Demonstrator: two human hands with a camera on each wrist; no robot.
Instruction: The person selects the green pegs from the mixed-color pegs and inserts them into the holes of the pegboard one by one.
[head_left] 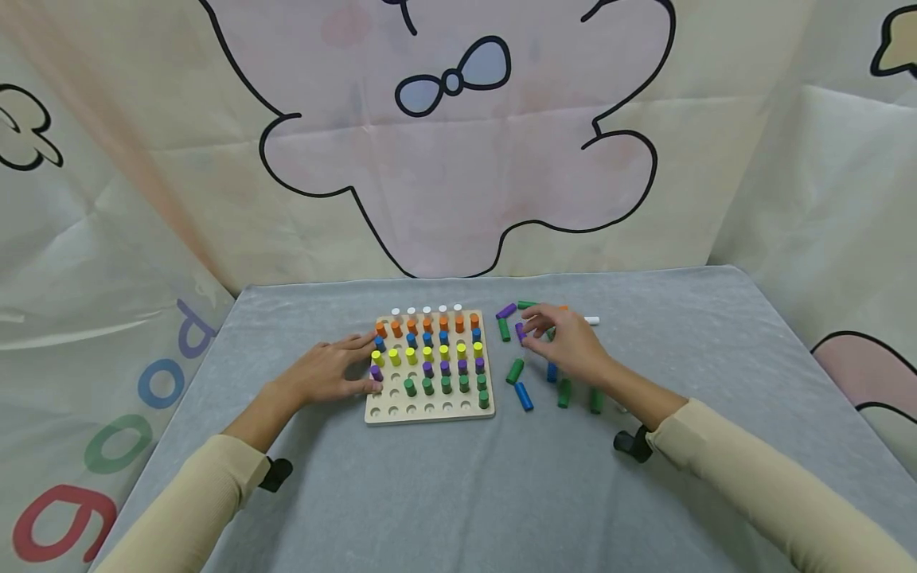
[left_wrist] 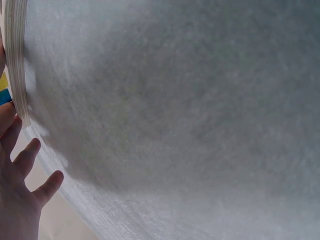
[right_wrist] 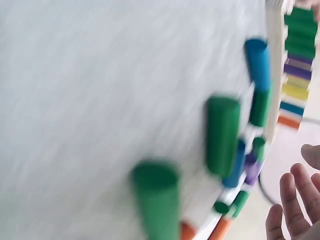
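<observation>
The peg board [head_left: 420, 402] is laid on the table [head_left: 430, 493], touched at nine o'clock by the left hand [head_left: 331, 370], fingers spread. Toward two o'clock, a purple peg [head_left: 520, 330] is overhung by the right hand [head_left: 567, 341], fingers slightly parted.

The pegs [head_left: 524, 396] are multicoloured, the board [head_left: 430, 419] beige, the cloth [head_left: 430, 493] grey.

Coloured letters [head_left: 146, 430] spelling "good" stand on the left backdrop [head_left: 72, 318].

the left hand [head_left: 327, 372] touches the pegboard [head_left: 430, 419] while the right hand [head_left: 571, 338] hovers by a purple peg [head_left: 520, 329].
</observation>
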